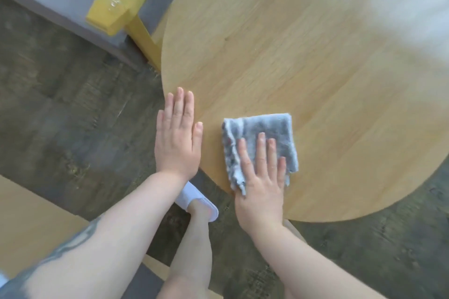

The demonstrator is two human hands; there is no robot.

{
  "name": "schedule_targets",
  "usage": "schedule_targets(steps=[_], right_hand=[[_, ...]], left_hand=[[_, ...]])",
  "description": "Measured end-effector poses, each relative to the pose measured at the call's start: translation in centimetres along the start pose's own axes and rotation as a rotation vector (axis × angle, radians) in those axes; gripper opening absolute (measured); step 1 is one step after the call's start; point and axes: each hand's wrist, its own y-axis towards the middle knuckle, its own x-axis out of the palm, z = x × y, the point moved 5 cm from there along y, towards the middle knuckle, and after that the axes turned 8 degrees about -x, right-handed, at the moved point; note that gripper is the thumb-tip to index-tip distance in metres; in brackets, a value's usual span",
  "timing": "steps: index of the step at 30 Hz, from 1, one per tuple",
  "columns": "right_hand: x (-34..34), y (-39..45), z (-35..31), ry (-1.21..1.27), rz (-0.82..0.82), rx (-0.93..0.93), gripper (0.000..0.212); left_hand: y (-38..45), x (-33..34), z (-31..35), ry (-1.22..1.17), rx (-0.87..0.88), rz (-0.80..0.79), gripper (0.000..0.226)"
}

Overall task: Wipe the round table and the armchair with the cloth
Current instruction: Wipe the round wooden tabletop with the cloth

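A yellow-framed armchair (121, 12) stands beyond the left hand (177, 136), which lies flat and empty, fingers together, at the round table's (315, 68) rim. Just right of it, the right hand (262, 182) presses open-palmed on a folded grey cloth (262, 128). No writing is legible anywhere.

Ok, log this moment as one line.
stage: wiping table | right hand: flat on cloth, near table edge | left hand: flat, open, on table rim | armchair: untouched

Grey cloth (262, 133), pale wood-grain table (303, 60), yellow armchair frame (109, 12).
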Motion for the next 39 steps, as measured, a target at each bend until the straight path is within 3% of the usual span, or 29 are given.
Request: schedule_targets(steps=[2,3,7,10,12,14,16,19,21,22,24,26,28,30,32,33,36,37,39], right_hand=[[1.3,-0.5,-3.6,0.016,-0.066,-0.240,0.085],[0.9,0.0,-3.4,0.033,-0.048,-0.246,0.079],[-2.5,2.7,3.6,-0.017,0.222,0.177,0.076],[-1.2,3.6,2.0,-0.059,0.259,0.385,0.080],[1.3,3.6,-3.3,-0.028,0.159,0.225,0.084],[2.4,3.2,-7.3,0.037,-0.020,-0.115,0.087],[0.7,4.4,-5.1,0.103,-0.015,-0.238,0.082],[-2.7,4.8,2.3,0.043,0.286,0.197,0.077],[-1.7,4.5,0.8,-0.060,0.350,0.419,0.081],[-0.3,4.8,-2.0,-0.063,0.300,0.357,0.084],[2.7,5.2,-8.5,0.045,0.101,-0.026,0.082],[1.9,5.8,-9.5,0.094,0.024,-0.246,0.076],[-0.5,6.0,-4.6,0.035,0.128,-0.156,0.073],[-2.1,5.1,0.7,-0.006,0.252,0.123,0.076],[-1.7,5.2,0.6,-0.014,0.298,0.271,0.076],[-0.7,5.7,-1.1,-0.024,0.265,0.205,0.076],[0.7,6.6,-6.2,0.023,0.031,-0.249,0.081],[-0.5,7.2,-5.2,0.053,0.032,-0.297,0.076],[-3.4,7.9,0.0,0.098,0.144,-0.150,0.067]], left_hand=[[1.8,-0.5,-0.7,0.072,0.096,-0.022,0.058],[2.6,-0.9,-1.0,0.103,0.149,-0.045,0.058],[5.2,-2.0,-2.1,0.228,0.340,-0.112,0.059],[6.1,-2.1,-2.1,0.234,0.414,-0.149,0.060],[6.2,-2.0,-2.2,0.223,0.422,-0.149,0.060],[6.2,-2.1,-2.2,0.193,0.426,-0.158,0.060],[6.4,-2.2,-2.2,0.161,0.434,-0.192,0.060],[7.0,-3.0,-2.1,0.072,0.405,-0.193,0.058],[7.4,-3.2,-1.6,-0.066,0.303,-0.176,0.056],[7.6,-3.1,-1.1,-0.139,0.245,-0.166,0.056],[8.2,-3.0,-0.3,-0.249,0.147,-0.142,0.057],[9.2,-3.2,0.3,-0.290,0.104,-0.142,0.058],[10.3,-3.7,0.5,-0.255,0.108,-0.156,0.060],[11.0,-3.9,0.8,-0.174,0.135,-0.162,0.061],[11.4,-3.6,1.4,-0.085,0.169,-0.143,0.061],[11.5,-3.4,1.8,-0.049,0.179,-0.127,0.061],[12.4,-3.0,2.8,0.034,0.183,-0.086,0.061],[12.7,-2.9,3.1,0.056,0.178,-0.086,0.061],[13.1,-2.9,3.5,0.104,0.161,-0.105,0.061]])
